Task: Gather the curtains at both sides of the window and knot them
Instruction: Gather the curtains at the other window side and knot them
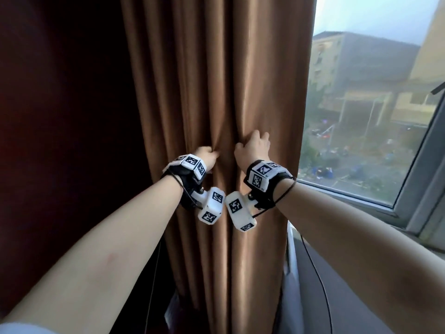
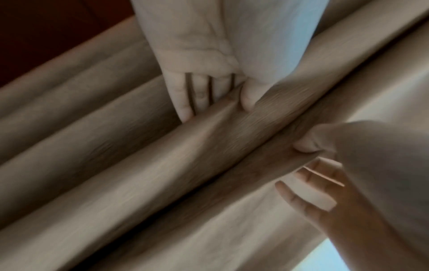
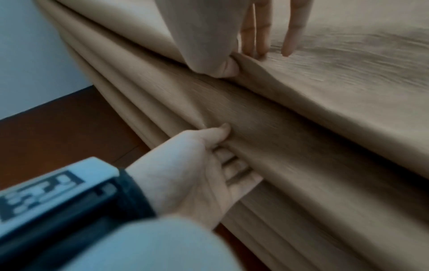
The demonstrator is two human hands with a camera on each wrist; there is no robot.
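With the curtain (image 1: 204,80) hanging at the left edge of the window (image 1: 361,116), the left hand (image 1: 207,157) pinched one fold and the right hand (image 1: 252,148) pinched the neighbouring fold, so each grip probably needed to draw the outer folds inward evenly before knotting.

dark grey ledge (image 1: 361,273) sits below the window frame (image 1: 395,210), just right of the hanging curtain (image 1: 216,92). one thin black cable (image 1: 323,285) runs across it, near its left edge.
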